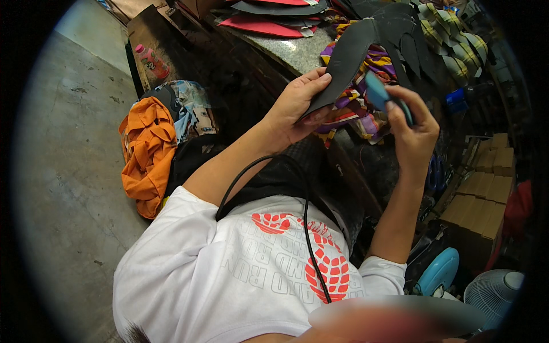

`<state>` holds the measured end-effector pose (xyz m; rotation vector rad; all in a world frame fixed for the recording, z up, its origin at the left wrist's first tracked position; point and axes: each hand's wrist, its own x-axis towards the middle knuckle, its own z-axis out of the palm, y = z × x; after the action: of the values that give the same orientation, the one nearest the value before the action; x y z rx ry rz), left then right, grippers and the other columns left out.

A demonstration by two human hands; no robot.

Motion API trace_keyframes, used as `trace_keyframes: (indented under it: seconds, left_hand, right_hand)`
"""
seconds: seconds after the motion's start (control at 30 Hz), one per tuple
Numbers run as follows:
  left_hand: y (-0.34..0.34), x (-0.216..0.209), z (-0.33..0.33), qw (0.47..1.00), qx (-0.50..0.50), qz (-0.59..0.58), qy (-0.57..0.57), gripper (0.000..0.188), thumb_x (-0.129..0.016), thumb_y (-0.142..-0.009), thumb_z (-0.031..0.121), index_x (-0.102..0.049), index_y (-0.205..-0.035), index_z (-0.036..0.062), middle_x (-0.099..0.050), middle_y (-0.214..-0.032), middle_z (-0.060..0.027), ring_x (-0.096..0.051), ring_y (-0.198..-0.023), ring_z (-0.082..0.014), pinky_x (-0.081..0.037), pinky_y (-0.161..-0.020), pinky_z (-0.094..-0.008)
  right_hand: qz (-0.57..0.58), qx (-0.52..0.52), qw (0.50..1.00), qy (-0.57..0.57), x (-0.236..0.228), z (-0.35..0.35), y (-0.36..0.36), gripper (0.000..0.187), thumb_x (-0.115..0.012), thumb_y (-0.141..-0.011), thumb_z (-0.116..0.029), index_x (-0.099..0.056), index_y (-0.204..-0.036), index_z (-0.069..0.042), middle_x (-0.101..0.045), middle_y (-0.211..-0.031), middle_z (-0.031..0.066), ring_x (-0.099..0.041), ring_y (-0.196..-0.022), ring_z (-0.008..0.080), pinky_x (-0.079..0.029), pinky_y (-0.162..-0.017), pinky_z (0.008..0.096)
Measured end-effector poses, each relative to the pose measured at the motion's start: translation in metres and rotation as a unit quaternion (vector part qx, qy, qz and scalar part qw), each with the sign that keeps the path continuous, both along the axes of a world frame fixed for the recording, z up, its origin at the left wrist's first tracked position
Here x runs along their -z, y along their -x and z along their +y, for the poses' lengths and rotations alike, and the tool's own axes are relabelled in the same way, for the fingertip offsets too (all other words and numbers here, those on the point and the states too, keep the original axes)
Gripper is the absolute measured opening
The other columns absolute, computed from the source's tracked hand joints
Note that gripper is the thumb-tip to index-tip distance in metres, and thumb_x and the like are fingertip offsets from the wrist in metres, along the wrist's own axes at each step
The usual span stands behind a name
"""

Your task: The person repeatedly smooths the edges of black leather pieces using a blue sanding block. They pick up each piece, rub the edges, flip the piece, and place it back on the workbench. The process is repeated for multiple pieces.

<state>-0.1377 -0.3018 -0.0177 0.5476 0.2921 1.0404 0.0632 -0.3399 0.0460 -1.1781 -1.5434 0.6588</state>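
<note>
A black curved piece of leather-like sheet (347, 57), looking like a cut shoe upper, is pinched near its lower end by my left hand (294, 106). The left thumb lies on its face while the other fingers go behind it. My right hand (416, 128) is closed around a flat teal piece (376, 91), whose exact kind I cannot make out. That piece is held beside the inner edge of the black sheet; whether they touch is unclear. Beneath both hands lies a purple, yellow and white patterned cloth (366, 117).
Red and black cut pieces (269, 24) are stacked on a speckled stone top (291, 52). More black pieces (409, 43) and plaid strips (457, 48) lie at the far right. Orange cloth (150, 151) sits at left, near a pink bottle (151, 62). Cardboard boxes (472, 211) and a fan (494, 291) stand at right.
</note>
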Motion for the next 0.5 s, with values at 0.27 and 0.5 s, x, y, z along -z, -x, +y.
trace_keyframes:
  seconds: [0.27, 0.5]
  left_hand:
    - [-0.003, -0.005, 0.003, 0.998, -0.035, 0.056, 0.025, 0.027, -0.047, -0.106, 0.021, -0.053, -0.127, 0.0051, -0.063, -0.078, -0.0040, -0.043, -0.036, -0.0043, -0.040, -0.037, -0.0151]
    - [-0.007, -0.005, 0.004, 0.998, -0.022, 0.052, -0.010, 0.027, -0.047, -0.106, 0.020, -0.054, -0.127, 0.0043, -0.065, -0.077, -0.0038, -0.047, -0.038, -0.0036, -0.040, -0.036, -0.0148]
  right_hand:
    - [-0.102, -0.078, 0.989, -0.071, -0.002, -0.008, 0.007, 0.025, -0.067, -0.081, 0.004, -0.072, -0.105, -0.001, -0.069, -0.094, 0.0080, -0.064, -0.081, 0.0104, -0.051, -0.072, 0.0240]
    - [-0.078, 0.031, 0.996, -0.043, -0.014, -0.012, -0.008, 0.021, -0.067, -0.087, -0.004, -0.072, -0.107, 0.002, -0.071, -0.097, 0.0077, -0.066, -0.088, 0.0115, -0.053, -0.074, 0.0253]
